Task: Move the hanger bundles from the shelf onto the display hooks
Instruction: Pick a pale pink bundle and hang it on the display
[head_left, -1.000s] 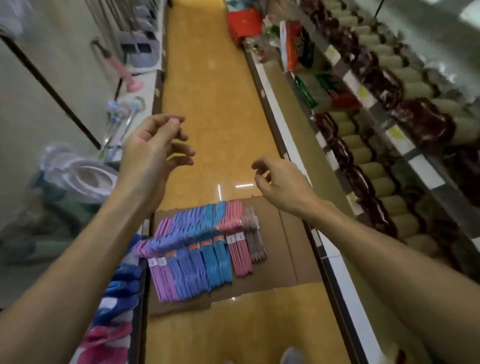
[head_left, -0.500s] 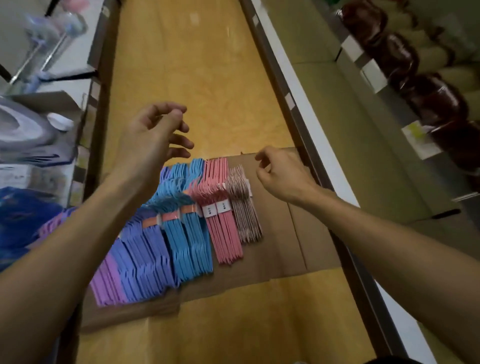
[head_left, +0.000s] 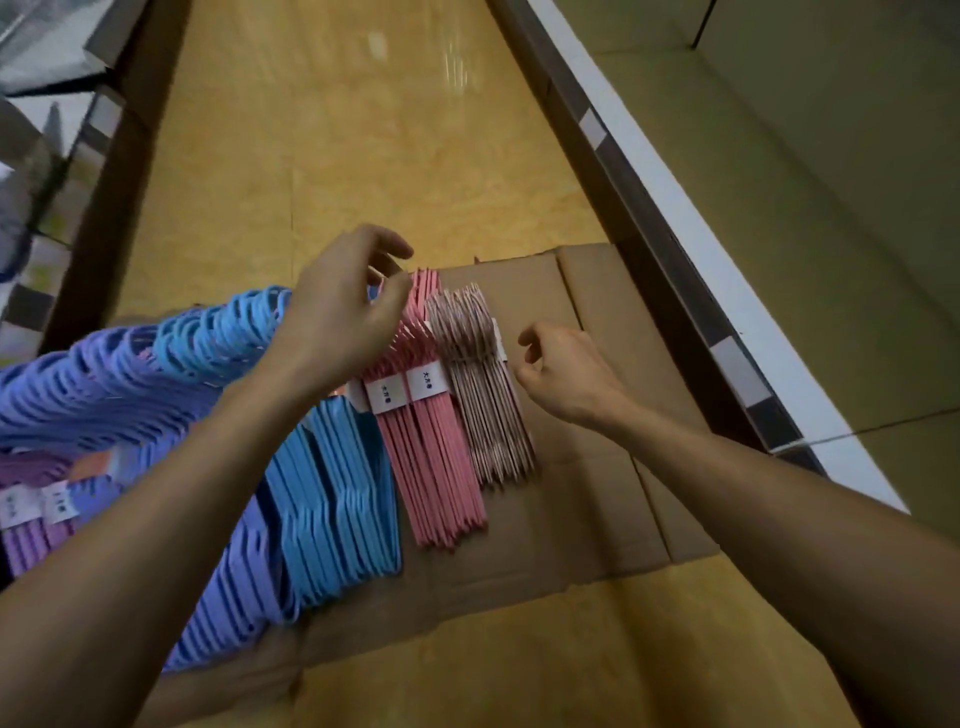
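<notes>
Several banded hanger bundles lie side by side on flattened cardboard on the floor: purple at the left, blue, pink, and a thin pale pink bundle at the right. My left hand hovers over the hook ends of the pink and blue bundles, fingers curled and apart, holding nothing. My right hand sits just right of the pale pink bundle, fingers loosely curled and empty; I cannot tell if it touches the bundle.
A yellow floor aisle runs ahead. A low shelf with a white and dark edge borders the right. Another shelf unit edge with blurred goods stands at the left.
The view has dropped closer to the floor. Both hands have lowered toward the bundles, the left over the pink hooks, the right beside the pale pink bundle.
</notes>
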